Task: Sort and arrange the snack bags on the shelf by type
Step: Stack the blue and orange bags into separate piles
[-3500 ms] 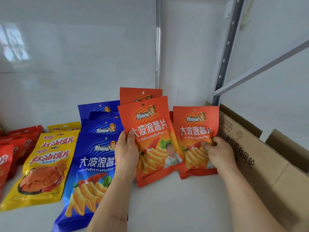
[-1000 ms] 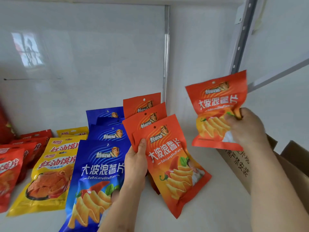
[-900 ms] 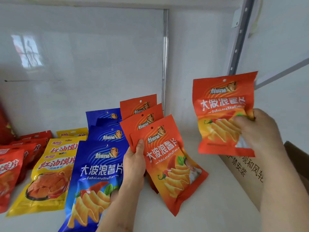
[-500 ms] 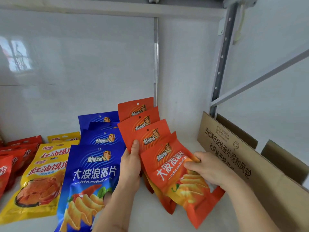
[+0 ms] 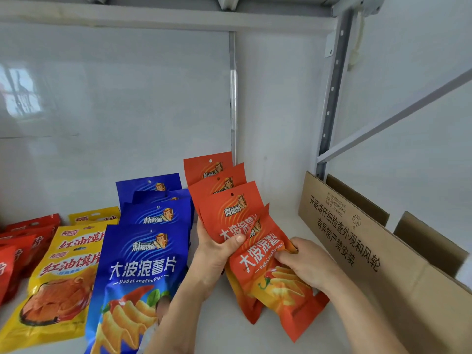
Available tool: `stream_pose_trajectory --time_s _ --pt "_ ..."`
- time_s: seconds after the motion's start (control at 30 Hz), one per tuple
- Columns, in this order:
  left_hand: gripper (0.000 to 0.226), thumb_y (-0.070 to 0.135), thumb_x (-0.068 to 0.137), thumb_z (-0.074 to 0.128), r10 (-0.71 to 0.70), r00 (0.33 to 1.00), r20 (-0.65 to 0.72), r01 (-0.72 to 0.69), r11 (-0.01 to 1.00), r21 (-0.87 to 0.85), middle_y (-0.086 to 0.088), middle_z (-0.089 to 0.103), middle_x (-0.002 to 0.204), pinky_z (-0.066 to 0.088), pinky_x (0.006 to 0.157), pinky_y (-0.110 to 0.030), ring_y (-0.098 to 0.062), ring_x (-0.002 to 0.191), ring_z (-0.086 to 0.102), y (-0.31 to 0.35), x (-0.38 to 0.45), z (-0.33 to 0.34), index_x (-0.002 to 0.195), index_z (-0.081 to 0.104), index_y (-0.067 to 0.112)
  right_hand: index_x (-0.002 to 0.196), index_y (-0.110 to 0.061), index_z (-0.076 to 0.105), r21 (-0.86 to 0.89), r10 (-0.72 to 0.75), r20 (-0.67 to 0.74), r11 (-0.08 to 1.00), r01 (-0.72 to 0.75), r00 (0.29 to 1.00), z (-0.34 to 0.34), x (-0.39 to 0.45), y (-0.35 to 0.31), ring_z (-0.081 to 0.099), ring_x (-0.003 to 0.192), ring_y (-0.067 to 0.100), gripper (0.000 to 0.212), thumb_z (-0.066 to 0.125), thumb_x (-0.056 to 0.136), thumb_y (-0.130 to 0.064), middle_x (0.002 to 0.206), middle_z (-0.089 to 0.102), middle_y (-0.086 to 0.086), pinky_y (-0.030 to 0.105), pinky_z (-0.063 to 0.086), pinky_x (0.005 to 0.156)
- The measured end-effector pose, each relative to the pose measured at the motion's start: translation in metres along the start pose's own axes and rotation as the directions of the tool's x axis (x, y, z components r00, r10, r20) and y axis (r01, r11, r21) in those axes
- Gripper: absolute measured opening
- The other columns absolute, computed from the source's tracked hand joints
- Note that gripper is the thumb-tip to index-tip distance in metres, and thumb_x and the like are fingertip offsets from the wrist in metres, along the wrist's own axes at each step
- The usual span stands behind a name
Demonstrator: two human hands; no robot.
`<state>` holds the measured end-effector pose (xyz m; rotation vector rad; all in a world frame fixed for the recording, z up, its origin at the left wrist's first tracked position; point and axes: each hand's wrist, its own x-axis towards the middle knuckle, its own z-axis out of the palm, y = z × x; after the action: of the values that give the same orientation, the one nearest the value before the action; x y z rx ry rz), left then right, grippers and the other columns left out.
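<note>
Several orange chip bags stand overlapped in a row at the middle of the white shelf (image 5: 255, 335). My left hand (image 5: 217, 254) grips the left edge of the row, its thumb across an orange bag (image 5: 229, 215). My right hand (image 5: 306, 264) holds the frontmost orange bag (image 5: 270, 282), which lies on top of the row with its upper part crumpled. Left of them stands a row of blue chip bags (image 5: 143, 272). Further left are yellow bags (image 5: 63, 277) and red bags (image 5: 20, 241).
An open brown cardboard box (image 5: 357, 241) with black print stands at the right, close to my right forearm. A grey perforated shelf post (image 5: 332, 98) rises behind it. The upper shelf board (image 5: 153, 19) runs overhead. A glossy white back wall closes the shelf.
My right hand brought an orange bag down from the upper right and laid it on the front of the orange row. My left hand's thumb now lies across the bags.
</note>
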<state>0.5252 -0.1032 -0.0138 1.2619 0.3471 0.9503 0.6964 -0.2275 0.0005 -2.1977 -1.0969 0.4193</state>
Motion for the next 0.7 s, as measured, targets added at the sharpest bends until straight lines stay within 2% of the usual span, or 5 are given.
stream_pose_trajectory --time_s 0.23,0.37,0.47,0.6,0.7 --pt "0.128 0.054 0.046 0.097 0.023 0.993 0.120 -0.030 0.998 0.060 0.005 0.067 0.130 0.060 0.085 -0.034 -0.019 0.120 0.066 0.002 -0.004 0.000 0.150 0.023 0.040 0.085 -0.026 0.063 0.081 0.021 0.009 0.996 -0.022 1.000 0.004 0.000 0.006 0.067 0.081 0.008 0.029 0.063 0.079 -0.054 0.085 0.071 -0.011 0.035 0.054 0.080" --pt "0.083 0.021 0.080 0.084 0.024 0.994 -0.109 -0.005 0.986 0.167 0.001 0.069 0.126 0.062 0.086 -0.046 -0.018 0.107 0.073 -0.005 0.001 0.004 0.145 0.036 0.037 0.095 -0.028 0.059 0.088 0.035 0.024 0.995 -0.037 0.999 0.005 -0.003 0.006 0.066 0.087 0.010 0.035 0.060 0.077 -0.058 0.091 0.069 -0.012 0.037 0.054 0.084" --pt "0.050 0.015 0.094 0.069 0.036 0.981 -0.192 -0.013 0.992 0.125 0.000 0.073 0.121 0.062 0.084 -0.045 -0.020 0.102 0.074 -0.006 0.006 0.004 0.136 0.051 0.032 0.113 -0.032 0.049 0.086 0.026 -0.047 0.996 -0.022 0.999 0.011 -0.008 0.007 0.059 0.102 0.013 0.043 0.054 0.077 -0.057 0.106 0.060 -0.012 0.038 0.050 0.090" --pt "0.030 0.017 0.099 0.062 -0.036 0.979 -0.203 0.050 0.997 0.064 0.003 0.076 0.111 0.062 0.075 -0.038 -0.019 0.095 0.076 -0.004 0.006 0.013 0.123 0.056 0.035 0.118 -0.049 0.042 0.219 -0.036 -0.006 0.975 0.036 0.999 0.015 -0.018 0.005 0.050 0.116 0.007 0.032 0.050 0.087 -0.045 0.122 0.050 -0.015 0.036 0.042 0.102" --pt "0.026 0.019 0.101 0.059 -0.133 0.970 -0.203 0.131 0.991 -0.022 0.001 0.077 0.110 0.062 0.073 -0.039 -0.022 0.094 0.077 -0.003 0.006 0.022 0.125 0.056 0.030 0.118 -0.054 0.037 0.382 -0.026 0.081 0.924 -0.007 0.996 0.010 -0.024 0.005 0.062 0.103 -0.001 0.032 0.054 0.091 -0.056 0.115 0.062 -0.021 0.028 0.049 0.094"
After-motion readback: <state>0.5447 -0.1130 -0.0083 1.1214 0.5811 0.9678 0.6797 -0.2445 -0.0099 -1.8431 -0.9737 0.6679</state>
